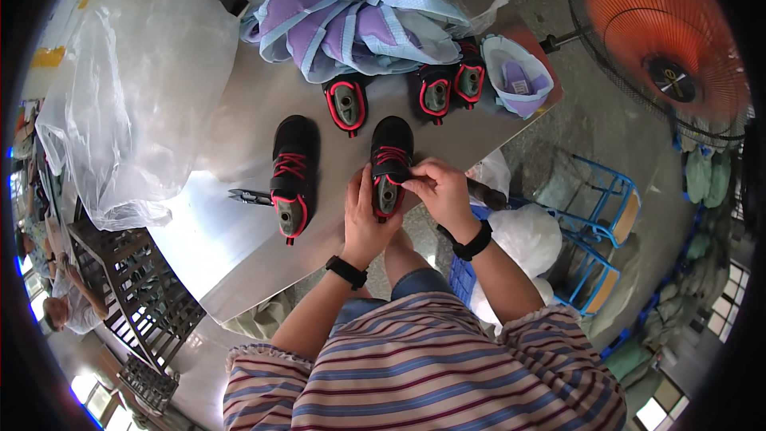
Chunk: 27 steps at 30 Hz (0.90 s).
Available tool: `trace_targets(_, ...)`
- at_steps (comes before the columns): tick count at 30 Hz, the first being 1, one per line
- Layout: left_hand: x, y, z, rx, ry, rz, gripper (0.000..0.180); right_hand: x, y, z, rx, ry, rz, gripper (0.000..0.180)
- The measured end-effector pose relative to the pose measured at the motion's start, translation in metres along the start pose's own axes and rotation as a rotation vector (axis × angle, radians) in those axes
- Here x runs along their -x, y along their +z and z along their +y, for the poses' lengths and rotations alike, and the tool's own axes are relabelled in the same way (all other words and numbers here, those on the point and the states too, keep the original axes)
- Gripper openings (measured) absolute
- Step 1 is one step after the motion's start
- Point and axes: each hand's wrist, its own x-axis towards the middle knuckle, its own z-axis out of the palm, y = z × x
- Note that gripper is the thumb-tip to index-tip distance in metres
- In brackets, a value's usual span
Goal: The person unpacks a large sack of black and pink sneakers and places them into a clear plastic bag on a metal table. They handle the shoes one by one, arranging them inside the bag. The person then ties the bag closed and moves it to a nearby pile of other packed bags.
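Observation:
A black shoe (392, 134) with red laces and a red-edged collar stands near the table's front edge, toe pointing away from me. Inside its opening is a dark green last with a round hole. My left hand (367, 225) is wrapped round the shoe's heel and left side. With thumb and forefinger, my right hand (441, 191) pinches the right edge of the shoe near the tongue. A matching shoe (297, 140) stands to the left, apart from both hands. Beside it lies a dark hand tool (249, 196) resembling pliers, partly hidden by that shoe.
Farther back stand more lasted black shoes (348, 104). Behind them are heaped light-blue and purple shoe uppers (375, 24), with one separate upper (517, 80) at the right corner. Clear plastic sheeting (144, 96) covers the left. An orange fan (666, 32) and blue-framed stools (598, 199) are right.

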Motion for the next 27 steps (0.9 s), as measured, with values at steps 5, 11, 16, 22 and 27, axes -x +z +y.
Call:
trace_targets(5,0.003,-0.021,0.007,0.241,0.042,-0.042,0.070,0.001,-0.013,-0.017,0.309,-0.277,-0.062,0.013)
trace_targets(11,0.025,-0.067,0.034,0.406,-0.084,-0.193,0.062,-0.002,-0.028,-0.068,0.353,-0.465,-0.221,0.012)
trace_targets(16,0.045,-0.088,0.054,0.354,0.007,-0.129,0.067,0.001,-0.031,-0.095,0.218,-0.529,-0.296,0.013)
trace_targets(22,0.063,-0.096,0.082,0.124,0.075,0.058,0.070,-0.001,-0.032,-0.127,0.230,-0.373,-0.401,0.015)
trace_targets(27,0.081,-0.100,0.083,0.215,-0.028,0.076,0.067,-0.002,-0.025,-0.143,0.282,-0.499,-0.424,0.017)
